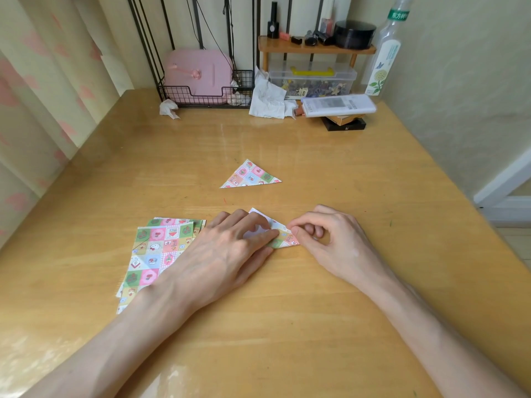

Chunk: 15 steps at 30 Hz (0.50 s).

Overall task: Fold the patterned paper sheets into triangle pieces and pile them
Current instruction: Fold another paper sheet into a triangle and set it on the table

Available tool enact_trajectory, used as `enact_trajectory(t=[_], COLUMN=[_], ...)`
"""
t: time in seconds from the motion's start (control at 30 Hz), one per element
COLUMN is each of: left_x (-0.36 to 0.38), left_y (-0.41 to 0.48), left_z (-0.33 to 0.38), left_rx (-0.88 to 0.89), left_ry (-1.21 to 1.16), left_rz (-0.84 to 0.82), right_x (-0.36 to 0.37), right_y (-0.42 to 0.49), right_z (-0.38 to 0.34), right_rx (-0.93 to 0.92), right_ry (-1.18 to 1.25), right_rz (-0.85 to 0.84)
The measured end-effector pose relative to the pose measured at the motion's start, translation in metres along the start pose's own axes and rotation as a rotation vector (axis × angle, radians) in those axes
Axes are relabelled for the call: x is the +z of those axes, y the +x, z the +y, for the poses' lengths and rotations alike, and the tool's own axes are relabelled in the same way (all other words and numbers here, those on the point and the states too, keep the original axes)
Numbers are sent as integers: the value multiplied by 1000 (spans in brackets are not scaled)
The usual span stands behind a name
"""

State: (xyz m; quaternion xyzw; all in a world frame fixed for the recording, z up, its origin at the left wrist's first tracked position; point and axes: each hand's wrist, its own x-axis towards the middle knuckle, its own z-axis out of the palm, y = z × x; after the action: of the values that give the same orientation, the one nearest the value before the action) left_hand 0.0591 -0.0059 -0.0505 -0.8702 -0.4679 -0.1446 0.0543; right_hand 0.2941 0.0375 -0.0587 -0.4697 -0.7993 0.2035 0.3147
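left hand pressed flat on half-folded sheet, right hand pinching its corner, clear box holding small pieces, bottle labelled in Chinese characters

Glossy wooden table, patterned paper sheets

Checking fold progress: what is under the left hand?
The left hand presses on a partly folded sheet, white back showing beside its fingers; its wrist overlaps the unfolded stack. The crease beneath is covered.

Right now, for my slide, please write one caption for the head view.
Left hand presses a patterned sheet while right hand pinches its corner; one finished triangle lies beyond, unfolded sheets at left.
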Motion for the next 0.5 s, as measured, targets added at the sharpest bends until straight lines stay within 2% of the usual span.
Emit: enact_trajectory(t=[0.23, 0.5], left_x=[-4, 8], left_y=[8, 16], left_z=[4, 4], left_rx=[-102, -247], left_ry=[-103, -285], left_rz=[-5, 83], right_x=[0, 0], right_y=[1, 1], right_z=[0, 0], right_rx=[-2, 0], right_ry=[-11, -27], right_rz=[-2, -6])
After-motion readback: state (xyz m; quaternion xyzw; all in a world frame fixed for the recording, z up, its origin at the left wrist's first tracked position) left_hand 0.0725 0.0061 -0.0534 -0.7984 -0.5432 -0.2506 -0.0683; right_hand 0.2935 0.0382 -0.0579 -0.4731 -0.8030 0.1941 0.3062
